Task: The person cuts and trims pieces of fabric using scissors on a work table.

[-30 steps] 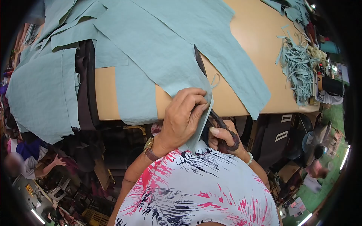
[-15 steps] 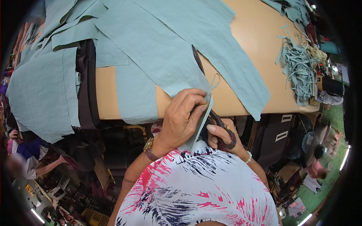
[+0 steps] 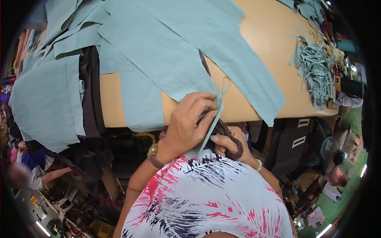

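My left hand [image 3: 192, 121] pinches the edge of a light blue-green fabric piece [image 3: 180, 73] at the table's front edge. A narrow strip [image 3: 210, 129] of the same cloth runs down from the fingertips toward my shirt. My right hand [image 3: 234, 144] is wrapped round the dark handle of a pair of scissors [image 3: 204, 62]. One long blade tip shows beyond the fabric's edge, pointing away from me; the rest of the blades is hidden by cloth and my left hand. Just right of the blade lies another fabric piece [image 3: 254, 75].
More fabric pieces [image 3: 45, 99] lie layered at left and hang over the table edge. A heap of thin cloth strips [image 3: 313, 73] sits at the right of the tan table [image 3: 274, 35]. Dark drawers [image 3: 283, 144] stand below. Another person's arm [image 3: 57, 174] shows at far left.
The scissors and my right hand have shifted slightly left and toward my left hand. My left hand keeps its pinch on the cloth. The view has moved a little.
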Available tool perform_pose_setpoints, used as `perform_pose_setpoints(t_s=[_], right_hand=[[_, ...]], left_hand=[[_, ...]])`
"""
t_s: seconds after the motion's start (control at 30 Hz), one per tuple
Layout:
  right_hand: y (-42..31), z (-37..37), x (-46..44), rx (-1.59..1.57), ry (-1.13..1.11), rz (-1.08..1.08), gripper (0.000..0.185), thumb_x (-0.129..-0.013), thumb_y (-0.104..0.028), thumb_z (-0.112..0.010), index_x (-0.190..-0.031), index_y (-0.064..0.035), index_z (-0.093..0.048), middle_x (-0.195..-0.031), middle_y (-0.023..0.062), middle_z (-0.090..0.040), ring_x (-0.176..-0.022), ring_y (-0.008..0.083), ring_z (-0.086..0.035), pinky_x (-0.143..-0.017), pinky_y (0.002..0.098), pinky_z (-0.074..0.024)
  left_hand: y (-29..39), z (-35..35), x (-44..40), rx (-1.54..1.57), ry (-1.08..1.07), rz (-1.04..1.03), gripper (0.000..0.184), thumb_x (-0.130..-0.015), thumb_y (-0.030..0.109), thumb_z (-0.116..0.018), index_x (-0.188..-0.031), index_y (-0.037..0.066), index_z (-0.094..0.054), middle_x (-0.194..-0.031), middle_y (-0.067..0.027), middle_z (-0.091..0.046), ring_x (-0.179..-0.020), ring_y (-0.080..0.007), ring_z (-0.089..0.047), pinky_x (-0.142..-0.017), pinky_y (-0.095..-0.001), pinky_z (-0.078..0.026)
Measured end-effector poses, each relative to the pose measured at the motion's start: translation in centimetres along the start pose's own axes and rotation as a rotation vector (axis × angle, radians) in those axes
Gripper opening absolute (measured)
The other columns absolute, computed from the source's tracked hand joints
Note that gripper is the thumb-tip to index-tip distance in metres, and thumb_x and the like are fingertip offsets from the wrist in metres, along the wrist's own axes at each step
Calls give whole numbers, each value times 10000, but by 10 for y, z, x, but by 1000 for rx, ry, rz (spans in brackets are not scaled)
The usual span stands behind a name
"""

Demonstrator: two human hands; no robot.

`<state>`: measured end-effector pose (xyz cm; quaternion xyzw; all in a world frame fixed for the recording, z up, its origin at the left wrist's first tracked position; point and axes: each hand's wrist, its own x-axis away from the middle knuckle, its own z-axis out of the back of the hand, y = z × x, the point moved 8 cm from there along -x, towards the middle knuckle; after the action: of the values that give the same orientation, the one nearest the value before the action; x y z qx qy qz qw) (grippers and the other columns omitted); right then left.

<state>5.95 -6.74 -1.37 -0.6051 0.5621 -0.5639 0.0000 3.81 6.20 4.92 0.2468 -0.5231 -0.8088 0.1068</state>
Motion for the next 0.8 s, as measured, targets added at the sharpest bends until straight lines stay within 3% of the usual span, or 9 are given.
perform_pose_setpoints(t_s=[0.13, 0.3, 0.43, 0.5, 0.53, 0.63, 0.67, 0.77, 0.8], right_hand=[[8, 6, -1, 3, -38, 15, 190, -821, -115, -571, -670, -5, -529, -469, 13, -487, -394, 59, -439, -386, 200, -313], [0, 12, 7, -64, -80, 21, 225, -826, -127, -569, -631, -28, -515, -478, 1, -478, -409, 49, -427, -389, 198, -305], [-4, 21, 5, -30, -156, 117, 289, -825, -141, -564, -561, -44, -500, -471, 12, -487, -417, 57, -430, -408, 207, -308], [-4, 22, 6, -168, -177, 2, 322, -826, -152, -563, -527, -49, -497, -457, 19, -489, -414, 64, -434, -407, 211, -310], [-6, 23, 6, -237, -220, -35, 337, -825, -147, -566, -510, -58, -483, -455, 18, -485, -413, 64, -430, -408, 212, -311], [-18, 35, 9, -267, -227, -85, 326, -828, -132, -560, -522, -73, -466, -454, 5, -430, -397, 77, -399, -403, 222, -291], [-19, 36, 9, -290, -280, -108, 330, -828, -134, -560, -519, -78, -459, -453, 0, -409, -391, 84, -383, -399, 229, -284], [-27, 42, 15, -239, -270, -112, 277, -833, -114, -557, -571, -45, -502, -467, 11, -440, -394, 71, -391, -386, 217, -278], [-22, 44, 16, -225, -384, -132, 250, -830, -123, -572, -603, -31, -524, -474, 15, -454, -395, 63, -398, -381, 209, -278]], left_hand=[[8, 25, -42, -309, -80, -201, 208, -721, 48, -624, -913, 24, -547, -985, -131, -572, -891, -318, -553, -744, -367, -459], [-17, 24, -106, -1074, -267, -577, 388, -709, -8, -578, -1090, 61, -550, -1181, -119, -523, -1018, -285, -549, -829, -357, -463], [-48, 17, -133, -1003, -474, -660, 312, -735, -5, -517, -1045, 24, -546, -1112, -106, -549, -966, -252, -566, -794, -337, -474], [-47, 17, -140, -974, -527, -695, 299, -734, -8, -514, -1030, 13, -551, -1075, -108, -571, -932, -247, -583, -761, -333, -485], [-41, 20, -145, -898, -513, -665, 258, -724, -5, -520, -973, 24, -584, -971, -92, -616, -856, -252, -605, -703, -335, -499], [-39, 23, -162, -779, -566, -508, 212, -710, 1, -528, -900, 49, -608, -887, -83, -634, -790, -261, -607, -646, -351, -496], [-36, 22, -175, -724, -597, -415, 180, -678, 10, -519, -826, 48, -612, -770, -115, -619, -710, -288, -594, -599, -381, -470], [-11, 9, -221, -819, -748, -293, 219, -633, -4, -526, -837, 24, -602, -795, -155, -615, -717, -318, -582, -630, -361, -461], [0, 3, -241, -714, -704, -307, 201, -634, 71, -494, -799, -4, -580, -730, -183, -585, -647, -325, -550, -606, -361, -440]])
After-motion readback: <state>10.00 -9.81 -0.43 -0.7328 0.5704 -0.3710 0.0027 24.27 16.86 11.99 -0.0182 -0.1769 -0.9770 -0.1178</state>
